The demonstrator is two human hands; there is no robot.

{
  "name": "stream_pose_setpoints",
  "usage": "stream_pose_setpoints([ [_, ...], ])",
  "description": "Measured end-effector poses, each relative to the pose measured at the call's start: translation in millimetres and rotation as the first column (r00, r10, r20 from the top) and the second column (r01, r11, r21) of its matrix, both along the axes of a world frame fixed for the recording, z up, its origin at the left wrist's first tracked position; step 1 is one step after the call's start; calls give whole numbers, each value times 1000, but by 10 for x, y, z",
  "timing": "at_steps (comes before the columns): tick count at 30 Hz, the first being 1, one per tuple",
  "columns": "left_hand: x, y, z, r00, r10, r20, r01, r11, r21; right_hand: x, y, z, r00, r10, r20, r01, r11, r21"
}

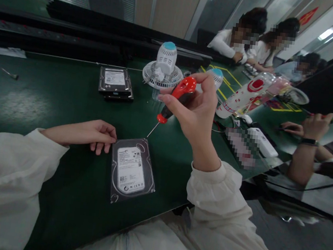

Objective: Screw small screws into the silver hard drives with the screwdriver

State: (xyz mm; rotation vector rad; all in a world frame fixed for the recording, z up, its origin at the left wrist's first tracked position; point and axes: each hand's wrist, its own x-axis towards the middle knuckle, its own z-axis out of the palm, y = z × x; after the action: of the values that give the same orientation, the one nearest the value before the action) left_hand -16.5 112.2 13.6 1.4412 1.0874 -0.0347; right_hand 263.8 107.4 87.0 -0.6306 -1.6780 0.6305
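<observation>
A hard drive (133,167) with a white label lies flat on the green table in front of me. My left hand (100,135) is at its far left corner, fingers bent and thumb side against the edge. My right hand (197,108) is closed around the handle of a red and black screwdriver (175,98), raised above the table. The screwdriver slants down to the left, and its tip meets the drive's far right corner. Whether a screw sits under the tip is too small to tell.
Stacked hard drives (116,83) lie farther back. Beside them stand a white fan (165,62) and a tilted white bottle (245,94). A small screwdriver-like tool (10,74) lies far left. A white box-shaped device (262,142) and a co-worker's hands (316,126) are at right.
</observation>
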Motion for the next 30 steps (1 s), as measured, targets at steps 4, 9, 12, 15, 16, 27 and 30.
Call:
stream_pose_setpoints([
  [4, 21, -13, 28, 1000, 14, -1, -14, 1000, -1, -30, -27, -24, 998, -46, -45, 50, 995, 85],
  [9, 18, -15, 35, 1000, 22, -6, -22, 1000, 1, -18, -73, 10, 995, -65, 77, 63, 997, 36],
  [12, 12, -13, 42, 1000, 22, -4, -22, 1000, -5, -12, -63, 18, 981, -179, 74, 174, 983, 65],
  [15, 20, -21, 55, 999, 32, -8, -32, 999, -10, -17, -56, 9, 969, -240, 49, 234, 966, 108],
  [16, 25, -25, 60, 999, 34, -9, -34, 999, -10, -19, -58, 5, 975, -219, 48, 214, 972, 97],
  [27, 12, -8, 31, 1000, 24, -16, -25, 1000, -8, -36, -126, 0, 980, -190, 56, 190, 982, 8],
  [30, -2, 2, 9, 1000, 17, -18, -17, 1000, -4, -61, -140, -8, 998, -53, 35, 53, 999, -3],
])
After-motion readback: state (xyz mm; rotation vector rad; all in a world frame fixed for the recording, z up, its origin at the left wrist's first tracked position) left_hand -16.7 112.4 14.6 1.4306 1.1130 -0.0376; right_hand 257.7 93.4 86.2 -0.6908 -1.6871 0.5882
